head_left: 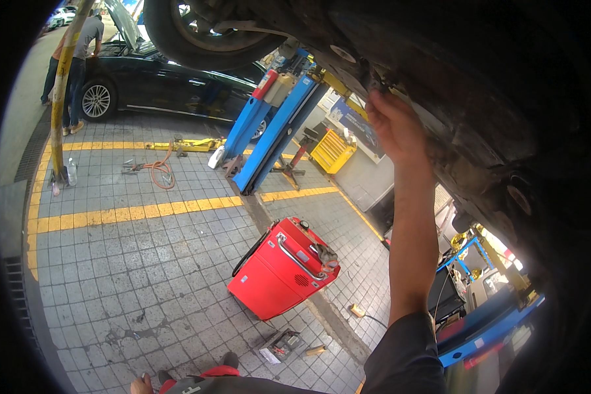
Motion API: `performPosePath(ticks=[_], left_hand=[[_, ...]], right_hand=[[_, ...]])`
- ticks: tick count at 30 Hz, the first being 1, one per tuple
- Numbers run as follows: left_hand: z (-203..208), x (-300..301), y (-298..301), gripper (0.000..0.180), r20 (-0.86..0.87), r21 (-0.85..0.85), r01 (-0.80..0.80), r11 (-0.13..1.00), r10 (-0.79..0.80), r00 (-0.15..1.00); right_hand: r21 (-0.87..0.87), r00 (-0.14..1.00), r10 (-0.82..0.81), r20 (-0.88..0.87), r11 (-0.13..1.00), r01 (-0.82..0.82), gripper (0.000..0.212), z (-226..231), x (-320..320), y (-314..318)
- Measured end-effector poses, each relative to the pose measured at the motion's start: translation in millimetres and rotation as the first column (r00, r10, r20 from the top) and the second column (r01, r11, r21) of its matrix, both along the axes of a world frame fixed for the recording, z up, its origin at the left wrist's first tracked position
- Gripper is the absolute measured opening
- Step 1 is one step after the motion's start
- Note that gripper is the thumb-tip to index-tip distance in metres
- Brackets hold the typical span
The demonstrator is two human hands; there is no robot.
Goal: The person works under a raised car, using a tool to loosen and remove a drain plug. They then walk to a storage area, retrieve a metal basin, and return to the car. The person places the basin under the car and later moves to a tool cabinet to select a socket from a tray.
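Note:
My right arm is raised, and my right hand [395, 123] is up against the dark underside of a lifted car [453, 85]. Its fingers are closed and bent at a small part there; shadow hides what they grip. Above and to the left of that hand hangs one of the car's wheels [207, 56]. Low at the bottom edge, by my body, only part of my left hand [141, 385] shows. Its fingers look curled, and whatever they hold is too small to make out.
A red wheeled machine [276, 272] stands on the tiled floor, with an open tool case [279, 347] nearer me. Blue lift posts [276, 125] rise beyond, near a yellow crate [333, 152]. An orange hose [162, 172] lies farther left. Two people [79, 59] stand at a dark car [164, 85].

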State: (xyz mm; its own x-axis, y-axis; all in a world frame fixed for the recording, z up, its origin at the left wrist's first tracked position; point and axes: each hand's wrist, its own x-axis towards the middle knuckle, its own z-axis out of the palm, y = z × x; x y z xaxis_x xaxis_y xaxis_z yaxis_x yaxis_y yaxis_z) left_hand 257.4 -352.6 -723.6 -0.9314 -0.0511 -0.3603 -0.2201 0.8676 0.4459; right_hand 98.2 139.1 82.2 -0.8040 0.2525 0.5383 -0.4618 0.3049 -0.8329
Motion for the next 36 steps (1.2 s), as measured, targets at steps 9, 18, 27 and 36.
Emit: performPosePath(ticks=[9,18,27,36], left_hand=[[12.2,-1.6,3.1,0.058,0.01,0.033,0.019,0.999,-0.019,1.0],[9.5,0.6,3.9,0.057,0.006,0.058,0.0,0.998,-0.001,1.0],[-2.5,-1.8,0.6,0.058,0.024,0.03,0.056,0.998,-0.057,0.998],[10.9,-4.0,4.1,0.058,0.032,0.015,0.021,1.0,-0.021,0.999]], right_hand=[[-0.015,0.994,0.108,-0.02,0.994,-0.108,0.012,-2.1,7.6,-4.9],[0.007,0.998,-0.001,-0.055,1.0,0.001,0.009,-4.3,0.6,-4.5],[-0.042,0.997,0.0,-0.08,0.999,-0.003,0.011,-6.8,3.0,-5.9],[-0.063,0.993,0.078,-0.089,0.994,-0.084,0.016,-6.7,0.3,-5.3]])
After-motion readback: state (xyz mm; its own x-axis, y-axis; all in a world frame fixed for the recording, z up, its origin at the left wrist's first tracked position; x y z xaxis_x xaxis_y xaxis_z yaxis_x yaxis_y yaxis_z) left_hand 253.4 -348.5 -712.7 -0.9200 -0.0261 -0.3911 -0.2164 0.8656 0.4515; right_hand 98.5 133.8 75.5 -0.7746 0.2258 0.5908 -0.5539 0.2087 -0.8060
